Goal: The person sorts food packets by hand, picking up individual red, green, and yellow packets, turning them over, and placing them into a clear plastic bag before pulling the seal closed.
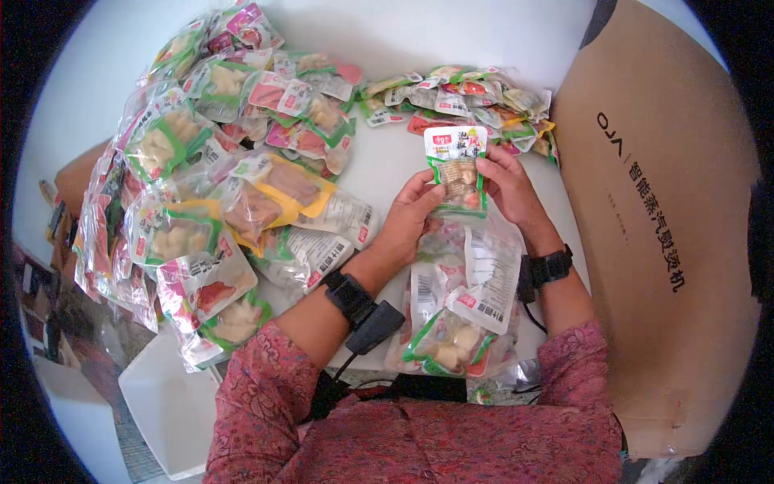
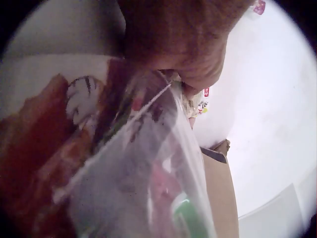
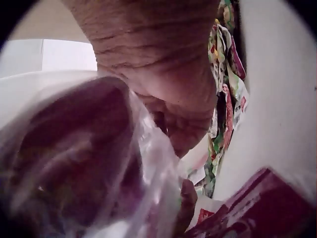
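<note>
fingers of your left hand (image 1: 413, 211) pinch one lower side of a small packet (image 1: 455, 153), and those of your right hand (image 1: 516, 194) pinch its other side, thumb on the front. you hold it face up, off the tabletop (image 1: 383, 153) and outside any bag. just below it, what looks like a clear bag (image 1: 443, 230) already has several packets in it; you cannot tell how full it is or whether it is closed. to your left, a big heap (image 1: 274, 194) looks mostly bagged, so that part seems done. beyond your hands, a smaller pile (image 1: 476, 93) looks loose, seemingly work left, beside the carton (image 1: 645, 339). how much remains overall, you cannot tell.
</note>
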`<action>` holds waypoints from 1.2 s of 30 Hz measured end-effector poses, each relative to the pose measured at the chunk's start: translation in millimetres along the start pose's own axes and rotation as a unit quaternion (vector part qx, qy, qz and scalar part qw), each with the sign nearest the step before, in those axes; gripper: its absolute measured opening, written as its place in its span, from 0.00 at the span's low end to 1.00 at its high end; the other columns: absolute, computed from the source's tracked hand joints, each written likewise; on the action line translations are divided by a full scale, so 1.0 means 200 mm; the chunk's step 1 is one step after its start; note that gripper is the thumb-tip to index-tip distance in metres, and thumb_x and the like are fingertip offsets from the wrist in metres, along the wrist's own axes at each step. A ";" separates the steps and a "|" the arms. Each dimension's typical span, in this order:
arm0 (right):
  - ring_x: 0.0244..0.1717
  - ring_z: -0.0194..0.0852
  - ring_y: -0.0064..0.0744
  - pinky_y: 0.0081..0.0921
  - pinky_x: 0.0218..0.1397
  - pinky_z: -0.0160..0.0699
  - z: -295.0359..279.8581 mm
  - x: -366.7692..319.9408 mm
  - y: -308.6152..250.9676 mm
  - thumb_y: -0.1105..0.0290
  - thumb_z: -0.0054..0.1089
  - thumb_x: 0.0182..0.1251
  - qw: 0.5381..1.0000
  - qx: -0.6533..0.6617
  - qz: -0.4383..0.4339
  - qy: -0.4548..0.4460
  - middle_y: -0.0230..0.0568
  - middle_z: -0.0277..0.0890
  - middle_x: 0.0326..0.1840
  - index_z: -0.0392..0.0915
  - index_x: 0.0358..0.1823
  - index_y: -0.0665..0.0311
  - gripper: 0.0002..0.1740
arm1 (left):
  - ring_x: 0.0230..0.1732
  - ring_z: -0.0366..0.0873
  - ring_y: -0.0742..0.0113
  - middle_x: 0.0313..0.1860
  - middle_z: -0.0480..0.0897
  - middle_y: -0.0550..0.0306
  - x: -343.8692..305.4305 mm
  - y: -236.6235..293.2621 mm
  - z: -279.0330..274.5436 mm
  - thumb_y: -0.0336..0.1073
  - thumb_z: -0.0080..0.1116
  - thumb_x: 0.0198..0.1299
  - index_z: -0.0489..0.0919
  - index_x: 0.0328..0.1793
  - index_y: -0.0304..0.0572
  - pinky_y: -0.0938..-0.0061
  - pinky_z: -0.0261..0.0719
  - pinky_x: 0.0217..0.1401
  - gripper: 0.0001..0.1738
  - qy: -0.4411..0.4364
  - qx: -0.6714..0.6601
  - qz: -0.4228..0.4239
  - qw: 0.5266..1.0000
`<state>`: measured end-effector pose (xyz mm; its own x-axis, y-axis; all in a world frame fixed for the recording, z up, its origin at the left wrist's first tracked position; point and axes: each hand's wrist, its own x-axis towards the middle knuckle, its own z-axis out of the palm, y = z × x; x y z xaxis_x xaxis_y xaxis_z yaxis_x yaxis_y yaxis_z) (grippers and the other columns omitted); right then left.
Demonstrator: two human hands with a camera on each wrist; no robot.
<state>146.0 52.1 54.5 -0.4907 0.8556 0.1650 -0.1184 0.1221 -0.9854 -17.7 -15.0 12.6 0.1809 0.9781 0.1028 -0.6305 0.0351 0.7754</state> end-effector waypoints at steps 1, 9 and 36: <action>0.33 0.67 0.16 0.14 0.33 0.66 -0.01 0.01 0.00 0.62 0.49 0.61 1.000 -0.010 -0.011 0.006 0.27 0.71 0.34 0.70 0.46 0.63 0.16 | 0.29 0.73 0.83 0.36 0.76 0.64 0.00 0.00 0.01 0.34 0.48 0.60 0.68 0.53 0.47 0.89 0.70 0.23 0.15 0.016 -0.007 -0.001 1.000; 0.34 0.67 0.16 0.15 0.32 0.67 0.03 -0.01 -0.06 0.61 0.51 0.60 0.997 -0.072 -0.033 0.010 0.30 0.70 0.36 0.69 0.45 0.65 0.17 | 0.22 0.71 0.78 0.31 0.77 0.63 -0.04 0.02 0.03 0.37 0.49 0.60 0.67 0.54 0.47 0.85 0.72 0.22 0.16 -0.010 -0.003 -0.058 0.998; 0.30 0.67 0.15 0.16 0.33 0.69 0.02 -0.02 -0.01 0.68 0.50 0.61 0.989 -0.113 0.028 -0.088 0.28 0.72 0.34 0.70 0.43 0.64 0.11 | 0.14 0.60 0.81 0.28 0.74 0.65 -0.01 0.00 -0.03 0.43 0.48 0.60 0.68 0.51 0.47 0.83 0.71 0.20 0.15 0.004 0.018 -0.034 0.999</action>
<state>143.7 46.4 56.3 -0.6361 0.7656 0.0956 0.0989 0.2038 -0.9740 -22.6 -14.9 9.4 0.2158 0.9755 0.0438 -0.5899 0.0945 0.8020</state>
